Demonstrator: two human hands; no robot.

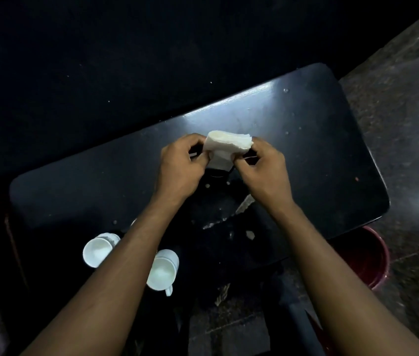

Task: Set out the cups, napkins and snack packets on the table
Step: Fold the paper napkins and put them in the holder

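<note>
napkins (225, 147) — white, folded stack — pinched by both hands.

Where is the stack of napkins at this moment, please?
In the head view, the stack of napkins is held between the left hand and right hand, above the middle of the dark table.

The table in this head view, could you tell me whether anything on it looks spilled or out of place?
Yes: pale crumbs and specks lie scattered over the dark table, thickest near its front edge. The two white cups stand upright, and both hands hold the napkin stack above it.
</note>
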